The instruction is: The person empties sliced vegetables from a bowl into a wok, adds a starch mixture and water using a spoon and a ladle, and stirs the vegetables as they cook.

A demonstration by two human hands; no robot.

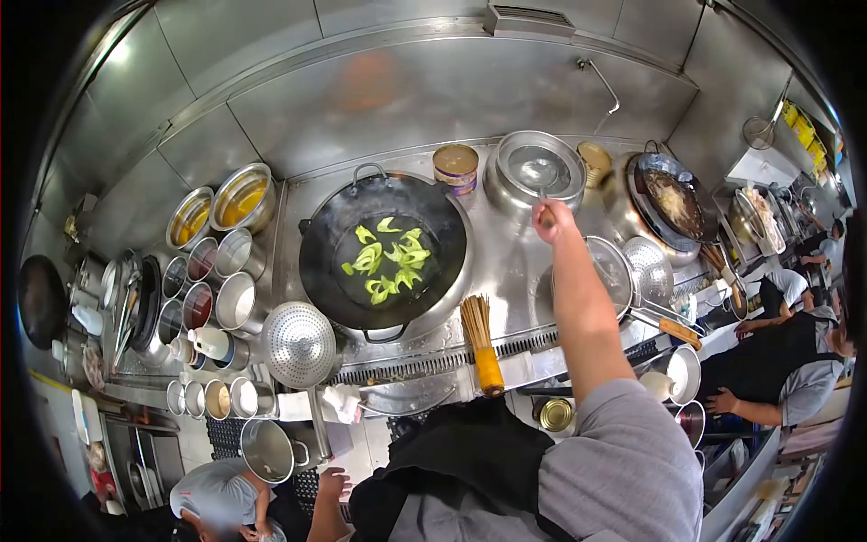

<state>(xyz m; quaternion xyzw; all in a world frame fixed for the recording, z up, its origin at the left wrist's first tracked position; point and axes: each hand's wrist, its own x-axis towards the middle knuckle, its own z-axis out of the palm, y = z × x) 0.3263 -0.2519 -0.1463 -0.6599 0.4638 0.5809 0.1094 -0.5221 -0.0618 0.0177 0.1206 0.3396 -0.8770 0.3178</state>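
My right hand point(553, 219) is closed around the handle of a ladle point(543, 193), whose bowl sits in the water of a round metal pot point(506, 194) at the back of the range. Down beside my apron, my left hand point(334, 482) hangs low with its fingers apart and holds nothing. Left of the pot stands a large black wok point(325, 262), with chopped green vegetable pieces point(408, 256) in its bottom and faint steam above. A bamboo brush point(483, 348) with a yellow handle lies at the range's front edge, its bristles toward the wok.
A perforated skimmer point(298, 343) and several seasoning containers point(237, 301) stand left. Two bowls of yellow liquid point(242, 200) are behind them. At right are strainers point(648, 271) and another wok point(670, 200) with food. Co-workers point(763, 366) stand right; another person point(217, 497) is lower left.
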